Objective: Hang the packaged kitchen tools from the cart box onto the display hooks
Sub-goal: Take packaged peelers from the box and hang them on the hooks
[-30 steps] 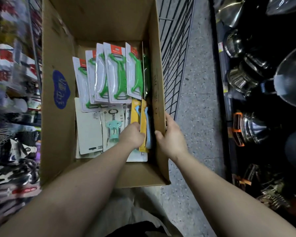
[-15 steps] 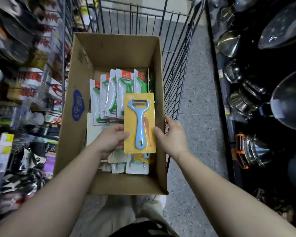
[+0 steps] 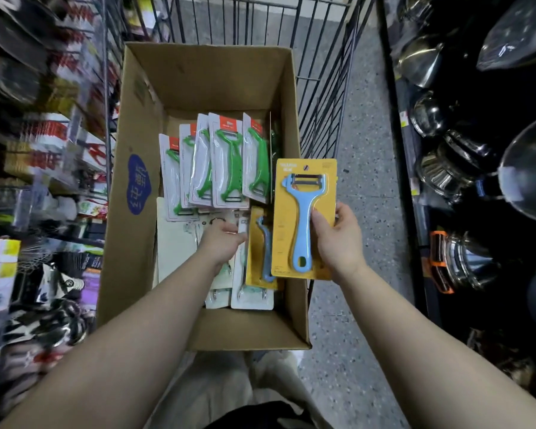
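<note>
Figure: Our right hand point(image 3: 338, 243) lifts one yellow-carded blue peeler point(image 3: 302, 218) above the right wall of the cardboard box point(image 3: 130, 274).

Our right thumb lies across the card's face and the fingers wrap behind its right edge, grasping it upright. Our left hand point(image 3: 223, 243) reaches down into the box; its fingers are hidden, so we cannot tell whether it grasps anything. Just right of it stands a second yellow peeler card point(image 3: 259, 243); beyond its fingertips lie the green peeler packs point(image 3: 226, 162).
</note>
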`<action>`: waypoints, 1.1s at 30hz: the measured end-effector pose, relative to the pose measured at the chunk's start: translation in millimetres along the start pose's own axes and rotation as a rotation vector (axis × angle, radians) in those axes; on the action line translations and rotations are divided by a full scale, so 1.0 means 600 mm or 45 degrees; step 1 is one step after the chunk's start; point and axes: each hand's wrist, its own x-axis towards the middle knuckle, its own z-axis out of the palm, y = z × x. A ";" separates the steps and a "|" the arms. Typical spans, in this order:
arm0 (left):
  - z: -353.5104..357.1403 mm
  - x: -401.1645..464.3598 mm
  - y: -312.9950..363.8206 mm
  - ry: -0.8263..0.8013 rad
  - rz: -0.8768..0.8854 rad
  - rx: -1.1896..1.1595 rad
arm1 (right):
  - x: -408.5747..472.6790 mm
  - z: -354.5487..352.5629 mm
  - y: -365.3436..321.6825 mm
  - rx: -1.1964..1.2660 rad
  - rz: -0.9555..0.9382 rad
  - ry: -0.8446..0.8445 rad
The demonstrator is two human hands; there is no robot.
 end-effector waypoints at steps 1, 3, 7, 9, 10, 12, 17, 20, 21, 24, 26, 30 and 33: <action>0.008 0.009 -0.012 0.036 -0.019 0.063 | -0.001 0.002 0.004 -0.021 0.007 0.001; 0.027 0.022 -0.031 0.000 -0.054 0.171 | -0.002 0.004 0.011 -0.069 0.023 0.003; 0.063 0.040 -0.051 -0.048 -0.094 0.303 | -0.003 0.001 0.021 -0.098 0.047 0.011; 0.077 0.047 -0.055 -0.058 -0.082 0.365 | -0.001 0.000 0.027 -0.107 0.058 0.017; 0.082 0.050 -0.057 -0.057 -0.070 0.401 | -0.001 0.000 0.029 -0.108 0.057 0.020; 0.088 0.053 -0.057 -0.056 -0.067 0.452 | 0.000 0.000 0.033 -0.100 0.062 0.020; 0.087 0.053 -0.052 -0.037 -0.150 0.266 | 0.000 0.003 0.036 -0.114 0.081 0.025; 0.068 0.041 -0.051 -0.060 -0.180 0.090 | -0.003 0.011 0.028 -0.142 0.079 0.035; 0.058 0.037 -0.052 -0.082 -0.194 0.041 | -0.004 0.014 0.025 -0.141 0.083 0.040; 0.021 0.020 -0.057 -0.152 -0.261 -0.079 | -0.006 0.017 0.017 -0.150 0.104 0.050; -0.004 0.008 -0.060 -0.151 -0.249 -0.133 | -0.008 0.016 0.010 -0.145 0.114 0.044; -0.053 -0.015 -0.061 -0.123 -0.212 -0.231 | -0.015 0.018 -0.012 -0.126 0.105 0.040; -0.082 -0.032 -0.049 -0.091 -0.146 -0.283 | -0.019 0.029 -0.033 -0.116 0.074 0.013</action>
